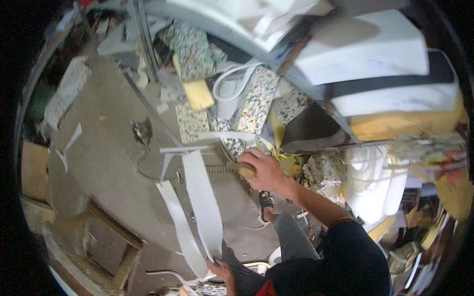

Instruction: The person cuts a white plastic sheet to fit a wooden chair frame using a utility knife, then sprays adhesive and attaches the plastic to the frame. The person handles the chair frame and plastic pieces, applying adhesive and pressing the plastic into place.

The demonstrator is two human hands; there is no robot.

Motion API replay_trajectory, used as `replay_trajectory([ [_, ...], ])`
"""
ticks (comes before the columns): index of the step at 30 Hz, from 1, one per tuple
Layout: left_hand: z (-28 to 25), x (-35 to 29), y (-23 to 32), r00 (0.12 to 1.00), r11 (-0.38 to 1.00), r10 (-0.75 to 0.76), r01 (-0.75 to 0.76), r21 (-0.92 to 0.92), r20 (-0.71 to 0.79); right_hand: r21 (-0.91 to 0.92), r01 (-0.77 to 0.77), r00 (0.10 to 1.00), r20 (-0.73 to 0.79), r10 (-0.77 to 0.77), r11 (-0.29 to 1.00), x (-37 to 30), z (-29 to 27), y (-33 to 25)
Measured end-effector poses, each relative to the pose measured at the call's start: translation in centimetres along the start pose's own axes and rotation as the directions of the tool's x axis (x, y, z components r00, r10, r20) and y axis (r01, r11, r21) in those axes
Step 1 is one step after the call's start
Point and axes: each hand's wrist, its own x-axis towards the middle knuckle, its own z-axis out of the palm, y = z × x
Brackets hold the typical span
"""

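Where the wide strip (203, 202) lies: stretching ahead from the left hand (223, 271), the narrow strip (180, 229) just to its left.
Left hand: grasping the wide strip's near end.
Right hand (265, 170): clenched round a tan handle (247, 171), right of that strip's far end.

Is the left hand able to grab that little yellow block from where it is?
Probably not: the left hand seems to hold the near end of a long white strip, and the yellow block lies well beyond its far end.
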Motion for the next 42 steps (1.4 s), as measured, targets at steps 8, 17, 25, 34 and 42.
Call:
replay_trajectory([
  [8, -11.4, 9.9, -0.1, 0.993, 0.994, 0.112, -0.111, -0.012, 0.041, -0.231, 0.137, 0.837, -0.493, -0.237, 0.963, -7.9, -15.2, -11.8],
  [17, -24.4, 10.1, 1.9, 0.980, 0.987, -0.077, 0.049, -0.152, -0.182, -0.382, -0.097, 0.886, -0.453, -0.095, 0.919, 2.6, -19.0, -6.4],
  [25, -23.6, 8.3, 7.9, 0.994, 0.972, -0.027, 0.000, -0.235, -0.109, -0.564, -0.256, 0.915, -0.404, 0.008, 0.785, 20.0, -20.4, 15.2],
  [34, -27.0, 7.2, 23.2, 0.965, 0.962, -0.069, -0.003, -0.273, -0.254, -0.573, -0.176, 0.944, -0.328, -0.027, 0.801, 19.4, -15.9, 9.1],
  [42, -28.2, 13.5, 36.1, 0.915, 0.846, 0.396, -0.394, -0.359, -0.073, 0.343, 0.495, 0.753, 0.290, -0.591, 0.799, 3.8, -6.9, -28.1],
])
